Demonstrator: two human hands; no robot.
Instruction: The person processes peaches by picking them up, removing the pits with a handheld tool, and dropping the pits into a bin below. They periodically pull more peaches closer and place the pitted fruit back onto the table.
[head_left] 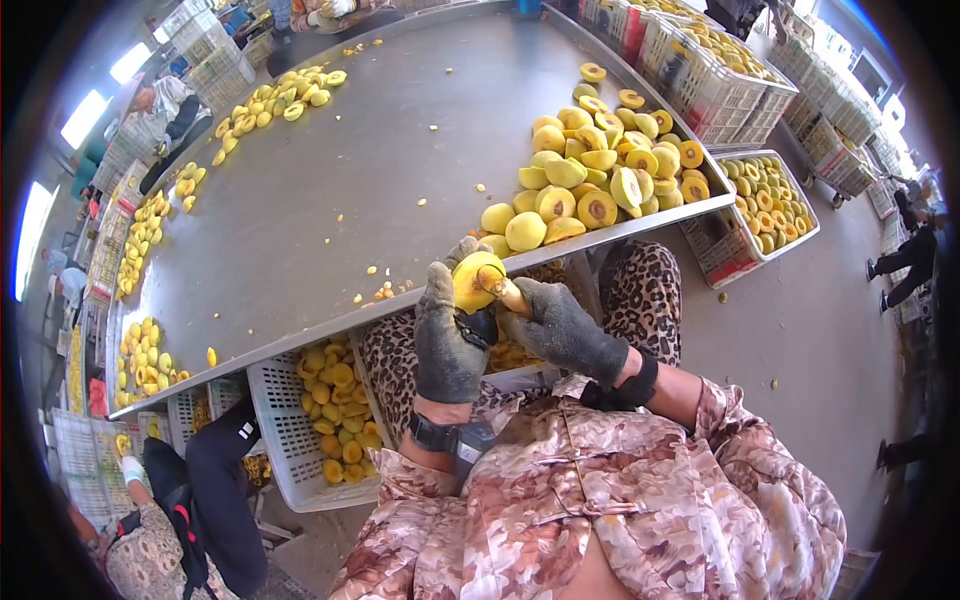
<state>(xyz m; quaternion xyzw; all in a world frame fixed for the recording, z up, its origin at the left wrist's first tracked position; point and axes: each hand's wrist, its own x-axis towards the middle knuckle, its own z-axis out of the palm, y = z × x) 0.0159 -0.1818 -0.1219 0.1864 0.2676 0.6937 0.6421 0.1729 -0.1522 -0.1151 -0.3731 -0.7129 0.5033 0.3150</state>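
Observation:
My left hand (447,345), in a dark, worn glove, is closed around a yellow peach half (467,282) just off the near edge of the metal table (330,150). My right hand (570,330), gloved too, grips a short tool with a light brown handle (513,295). The tool's tip meets the reddish pit hollow of the peach half, and its working end is hidden there. Close by, to the right on the table, lies a heap of halved peaches (600,160), some with brown pit hollows facing up.
Under the table edge, a white crate (275,420) holds peach halves. Another full crate (710,250) stands on the floor at right, with stacked crates (695,95) behind. Small pit bits dot the table; more peaches (265,108) line its left side. Other people sit along the left and far sides.

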